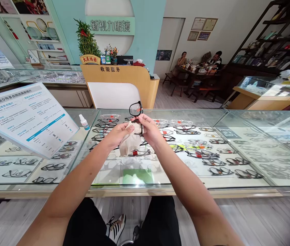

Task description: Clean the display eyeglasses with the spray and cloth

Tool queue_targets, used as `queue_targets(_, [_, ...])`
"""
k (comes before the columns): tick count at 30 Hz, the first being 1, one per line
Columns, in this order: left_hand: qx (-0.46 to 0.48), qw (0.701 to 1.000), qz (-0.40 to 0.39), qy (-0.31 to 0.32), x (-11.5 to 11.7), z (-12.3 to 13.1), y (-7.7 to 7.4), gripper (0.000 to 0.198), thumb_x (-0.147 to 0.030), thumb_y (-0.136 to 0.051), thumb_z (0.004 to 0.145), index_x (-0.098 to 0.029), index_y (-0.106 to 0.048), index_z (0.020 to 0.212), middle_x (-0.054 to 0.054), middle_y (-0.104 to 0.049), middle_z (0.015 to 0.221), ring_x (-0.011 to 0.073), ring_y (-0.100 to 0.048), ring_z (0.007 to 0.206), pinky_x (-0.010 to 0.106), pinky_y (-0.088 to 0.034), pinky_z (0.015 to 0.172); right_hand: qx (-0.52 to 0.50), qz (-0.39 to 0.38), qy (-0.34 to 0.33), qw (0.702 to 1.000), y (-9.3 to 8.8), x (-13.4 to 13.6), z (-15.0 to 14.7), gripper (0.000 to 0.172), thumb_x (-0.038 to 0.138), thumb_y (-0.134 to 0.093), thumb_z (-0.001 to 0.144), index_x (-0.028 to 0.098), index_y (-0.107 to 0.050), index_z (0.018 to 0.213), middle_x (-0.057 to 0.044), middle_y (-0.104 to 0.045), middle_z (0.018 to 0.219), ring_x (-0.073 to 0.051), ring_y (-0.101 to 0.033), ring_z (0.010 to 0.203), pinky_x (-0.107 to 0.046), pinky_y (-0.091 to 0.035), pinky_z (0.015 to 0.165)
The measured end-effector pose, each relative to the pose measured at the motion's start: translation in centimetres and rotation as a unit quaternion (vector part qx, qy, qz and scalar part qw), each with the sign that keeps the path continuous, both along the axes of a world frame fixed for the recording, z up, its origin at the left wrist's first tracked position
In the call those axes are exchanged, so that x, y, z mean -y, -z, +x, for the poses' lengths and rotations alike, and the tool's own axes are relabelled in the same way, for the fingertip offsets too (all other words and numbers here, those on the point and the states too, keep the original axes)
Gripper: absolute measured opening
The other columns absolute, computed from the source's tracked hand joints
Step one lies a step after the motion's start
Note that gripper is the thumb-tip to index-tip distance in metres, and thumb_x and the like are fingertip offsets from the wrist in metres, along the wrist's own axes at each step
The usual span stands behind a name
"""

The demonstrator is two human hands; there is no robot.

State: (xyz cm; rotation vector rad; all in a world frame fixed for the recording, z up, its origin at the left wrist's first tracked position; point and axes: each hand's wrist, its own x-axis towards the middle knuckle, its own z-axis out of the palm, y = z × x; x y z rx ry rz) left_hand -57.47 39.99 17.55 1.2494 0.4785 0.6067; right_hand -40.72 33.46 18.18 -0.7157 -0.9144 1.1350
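Observation:
Over the glass display counter [186,171], both my hands meet at a pair of black-framed eyeglasses [135,109]. My right hand [148,128] grips the frame, with one lens standing up above the fingers. A beige cleaning cloth [129,143] hangs from my left hand [119,134], pinched between thumb and fingers, and it covers the lower part of the glasses. Whether the cloth is wrapped around the second lens I cannot tell. To the left on the countertop stands a small white spray bottle [84,122] with a blue label.
Several rows of eyeglasses [202,154] lie under the glass. A large printed sign [29,119] leans on the counter at left. Beyond is a wooden cashier desk [119,77]. Two people sit at a dark table [194,72] at the back right.

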Motion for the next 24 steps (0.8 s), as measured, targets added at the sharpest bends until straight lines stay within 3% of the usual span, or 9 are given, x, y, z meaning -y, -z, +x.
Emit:
queue_targets(5, [0.001, 1.0, 0.005, 0.008, 0.3, 0.0, 0.0, 0.07, -0.058, -0.109, 0.063, -0.014, -0.081, 0.11, 0.005, -0.08, 0.091, 0.0146, -0.069, 0.073, 0.026, -0.051, 0.07, 0.002, -0.008, 0.008, 1.0, -0.1, 0.1, -0.1, 0.053, 0.063, -0.102, 0.07, 0.027, -0.067, 0.087, -0.002, -0.082, 0.098, -0.02, -0.068, 0.081, -0.029, -0.054, 0.066])
queue_targets(10, [-0.021, 1.0, 0.002, 0.004, 0.3, 0.2, 0.4, 0.07, -0.061, -0.111, 0.056, -0.013, -0.08, 0.096, 0.004, -0.076, 0.085, 0.0151, -0.067, 0.074, 0.027, -0.05, 0.072, 0.003, -0.003, 0.011, 1.0, -0.1, 0.1, -0.2, 0.054, 0.064, -0.101, 0.072, 0.026, -0.066, 0.088, -0.002, -0.081, 0.1, -0.018, -0.067, 0.079, -0.028, -0.052, 0.065])
queue_targets(17, [0.019, 1.0, 0.009, -0.011, 1.0, 0.7, 0.6, 0.066, -0.053, -0.112, 0.057, -0.014, -0.078, 0.097, 0.003, -0.077, 0.087, 0.0157, -0.067, 0.074, 0.028, -0.05, 0.073, -0.018, 0.005, 0.011, 1.0, 0.2, -0.1, -0.4, 0.056, 0.063, -0.103, 0.071, 0.026, -0.063, 0.085, 0.0, -0.08, 0.098, -0.013, -0.054, 0.065, -0.027, -0.045, 0.058])
queue_targets(24, [0.054, 0.996, 0.051, -0.041, 1.8, 1.1, 0.3, 0.059, -0.044, -0.111, 0.057, -0.016, -0.079, 0.097, 0.004, -0.081, 0.086, 0.0193, -0.071, 0.079, 0.031, -0.054, 0.077, -0.025, -0.008, -0.002, 1.0, 0.3, 0.0, -0.7, 0.056, 0.062, -0.101, 0.074, 0.025, -0.06, 0.086, 0.0, -0.081, 0.105, -0.007, -0.031, 0.051, -0.028, -0.024, 0.044])
